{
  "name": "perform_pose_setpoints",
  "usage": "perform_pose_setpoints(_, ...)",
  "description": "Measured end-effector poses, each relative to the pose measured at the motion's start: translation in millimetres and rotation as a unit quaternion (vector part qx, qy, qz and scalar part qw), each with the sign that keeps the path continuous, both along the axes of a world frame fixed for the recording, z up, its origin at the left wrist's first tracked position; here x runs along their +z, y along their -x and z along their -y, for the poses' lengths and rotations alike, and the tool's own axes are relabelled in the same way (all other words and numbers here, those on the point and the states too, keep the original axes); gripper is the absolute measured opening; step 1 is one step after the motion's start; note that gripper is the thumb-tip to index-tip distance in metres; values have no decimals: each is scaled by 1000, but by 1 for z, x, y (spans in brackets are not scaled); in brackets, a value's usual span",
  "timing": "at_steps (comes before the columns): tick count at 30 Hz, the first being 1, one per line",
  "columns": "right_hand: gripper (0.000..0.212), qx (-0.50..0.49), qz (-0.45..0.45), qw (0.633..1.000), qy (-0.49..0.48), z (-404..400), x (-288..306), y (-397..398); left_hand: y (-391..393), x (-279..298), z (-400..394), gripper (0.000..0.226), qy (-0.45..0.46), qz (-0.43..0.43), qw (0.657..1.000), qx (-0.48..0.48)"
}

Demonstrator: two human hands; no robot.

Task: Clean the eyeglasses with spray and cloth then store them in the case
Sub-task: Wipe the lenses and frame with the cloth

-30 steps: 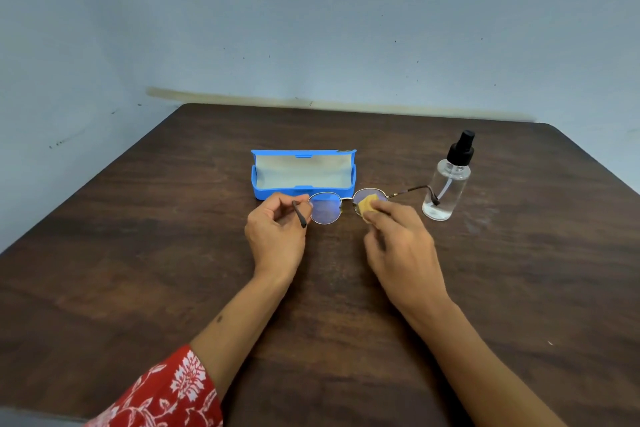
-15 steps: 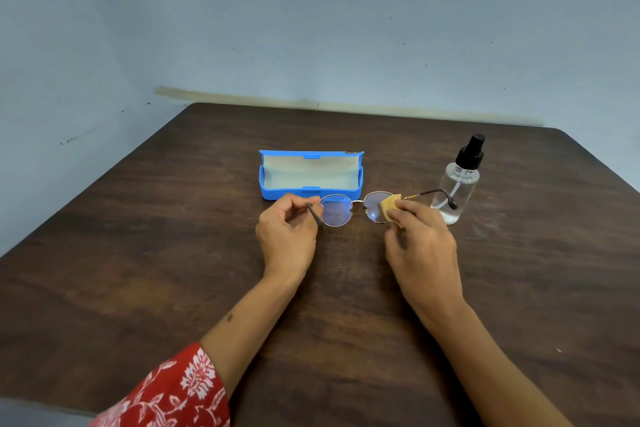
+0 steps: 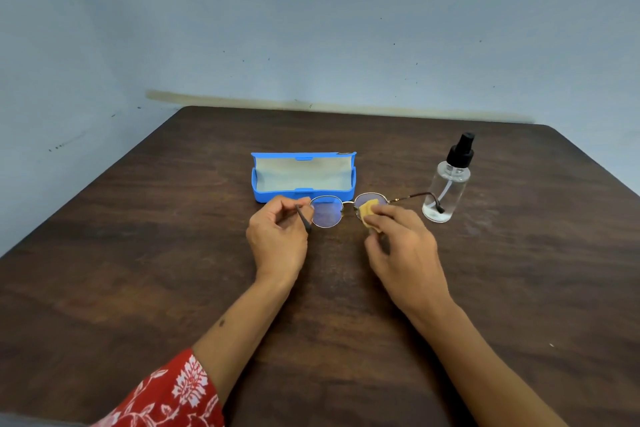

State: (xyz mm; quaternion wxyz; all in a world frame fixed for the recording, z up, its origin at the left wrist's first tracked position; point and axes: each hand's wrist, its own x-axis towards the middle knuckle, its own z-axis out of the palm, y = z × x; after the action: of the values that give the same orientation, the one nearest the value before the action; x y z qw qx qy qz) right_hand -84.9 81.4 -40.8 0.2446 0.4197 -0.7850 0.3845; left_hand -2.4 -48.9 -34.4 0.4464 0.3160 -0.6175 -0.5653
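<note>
Eyeglasses point(image 3: 341, 210) with thin round metal rims are held just in front of the open blue case point(image 3: 303, 191), which sits on the dark wooden tabletop point(image 3: 138, 253) with its lid raised and its pale lining showing. The left hand point(image 3: 278, 239) is just in front of the case's left end; its fingers point(image 3: 304, 202) are curled and pinch the frame at the left lens, with that side's dark temple tip poking down past the knuckles. The right hand point(image 3: 401, 246) is in front of the case's right end, its fingers curled round a small yellow cloth point(image 3: 367, 213) and pressing it against the right lens. The other temple arm stretches out to the right of the case, its tip lying in front of the clear spray bottle point(image 3: 448, 185). That bottle stands upright to the right of the case, with a black pump top. A red floral sleeve point(image 3: 166, 395) covers the left forearm, well in front of the case.
</note>
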Motion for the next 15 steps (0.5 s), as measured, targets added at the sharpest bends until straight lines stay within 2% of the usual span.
perform_pose_setpoints(4, 23, -63, 35, 997, 17, -8, 4, 8, 1, 2, -1, 6, -7, -5, 1000, 1)
perform_pose_setpoints(10, 26, -10, -21, 1000, -8, 0, 0, -1, 1, 0, 0, 6, -3, -2, 1000, -1)
perform_pose_setpoints(15, 28, -52, -15, 998, 22, -8, 5, 6, 2, -1, 1, 6, -1, 1, 1000, -2)
